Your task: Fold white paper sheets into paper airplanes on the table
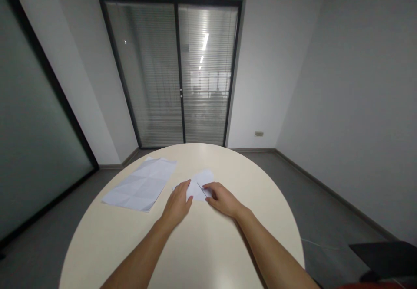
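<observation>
A small folded white paper [196, 190] lies on the round table, with a dark slit line between its folds on the right side. My left hand [177, 203] rests on its left part, fingers stretched out and thumb apart, pressing it to the tabletop. From the right, my right hand [224, 198] bends its fingers toward the thumb and pinches the paper's right flap beside the slit. The fingers partly cover the paper's left and right edges.
Creased white sheets [143, 185] lie on the left of the cream round table [202, 245]. Beyond the table's far edge stands a glass door with blinds [208, 85]. A black flat object [384, 256] shows at the lower right.
</observation>
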{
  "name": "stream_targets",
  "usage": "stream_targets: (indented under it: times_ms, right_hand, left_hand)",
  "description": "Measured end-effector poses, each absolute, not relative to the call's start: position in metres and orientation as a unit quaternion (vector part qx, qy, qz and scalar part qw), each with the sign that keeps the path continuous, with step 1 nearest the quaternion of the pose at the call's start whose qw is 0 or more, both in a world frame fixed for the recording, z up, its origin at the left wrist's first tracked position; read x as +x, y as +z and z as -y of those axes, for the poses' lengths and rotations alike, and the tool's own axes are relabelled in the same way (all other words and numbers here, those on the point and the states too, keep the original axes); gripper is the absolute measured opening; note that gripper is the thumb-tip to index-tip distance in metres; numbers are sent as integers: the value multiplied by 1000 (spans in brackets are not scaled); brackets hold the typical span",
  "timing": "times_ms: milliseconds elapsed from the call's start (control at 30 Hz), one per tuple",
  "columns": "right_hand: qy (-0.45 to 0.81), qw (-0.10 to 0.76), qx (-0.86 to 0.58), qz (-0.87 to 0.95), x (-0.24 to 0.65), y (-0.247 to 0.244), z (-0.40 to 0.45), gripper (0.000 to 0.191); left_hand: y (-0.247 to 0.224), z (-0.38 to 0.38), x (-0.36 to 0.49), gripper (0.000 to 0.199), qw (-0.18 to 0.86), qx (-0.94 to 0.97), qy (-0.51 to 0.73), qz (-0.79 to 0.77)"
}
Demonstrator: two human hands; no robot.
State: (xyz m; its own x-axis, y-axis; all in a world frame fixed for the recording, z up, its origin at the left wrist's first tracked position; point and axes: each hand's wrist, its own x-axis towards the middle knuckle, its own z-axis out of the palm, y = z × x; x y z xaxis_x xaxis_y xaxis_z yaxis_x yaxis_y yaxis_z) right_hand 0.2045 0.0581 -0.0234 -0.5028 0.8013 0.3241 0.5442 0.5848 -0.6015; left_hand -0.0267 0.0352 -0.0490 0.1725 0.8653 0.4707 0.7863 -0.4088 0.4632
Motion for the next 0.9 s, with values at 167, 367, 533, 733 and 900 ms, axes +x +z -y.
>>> stream_targets:
  times_ms: [167, 367, 533, 733, 900]
  right_hand:
    - [214, 293, -400, 842, 204, -21, -57, 44]
    - [201, 279, -401, 849, 204, -16, -55, 34]
    - [192, 274, -399, 854, 204, -17, -56, 31]
    - [184, 285, -365, 867, 204, -23, -60, 31]
    - [159, 265, -368, 877, 206, -21, -58, 43]
  left_hand:
    - [-44, -34, -26, 42, 51, 769, 338, -540]
    - [-40, -34, -26, 28, 52, 772, 314, -550]
    - [-38, -33, -25, 29, 44, 778, 305, -547]
    - [-29, -27, -21, 27, 49, 780, 282, -557]
    - [-29, -25, -19, 31, 39, 780, 271, -563]
